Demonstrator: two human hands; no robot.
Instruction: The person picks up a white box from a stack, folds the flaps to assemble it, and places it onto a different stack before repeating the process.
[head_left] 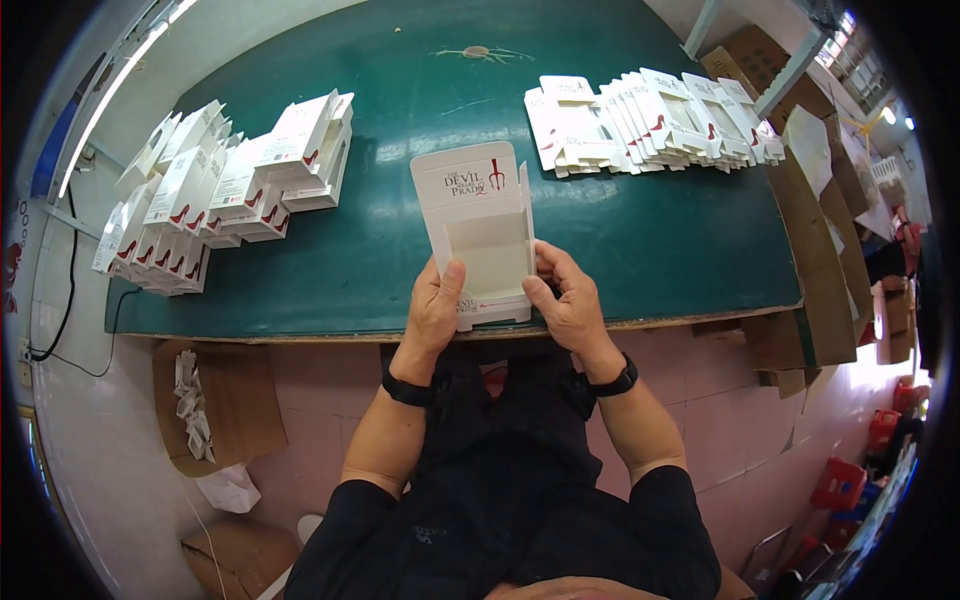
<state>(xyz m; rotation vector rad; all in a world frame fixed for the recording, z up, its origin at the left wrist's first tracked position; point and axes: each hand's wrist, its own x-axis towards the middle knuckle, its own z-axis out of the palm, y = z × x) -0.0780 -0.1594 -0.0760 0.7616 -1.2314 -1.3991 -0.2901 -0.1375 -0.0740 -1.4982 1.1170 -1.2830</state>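
Note:
Between my two hands I hold a white cardboard box with a window cut in its front and its top flap standing up. It is just above the near edge of the green table. My left hand grips its left side, with the thumb on the front. On the right side, my right hand has its thumb at the lower edge and its fingers behind. To the right lie flat, overlapping white cartons. At the left, folded-up white boxes with red shoe prints stand in stacked rows.
The green table spans the area before me. Below its left side sits an open brown carton holding white pieces. Large brown cardboard boxes stand along the right edge, near a metal post. Red stools are farther right.

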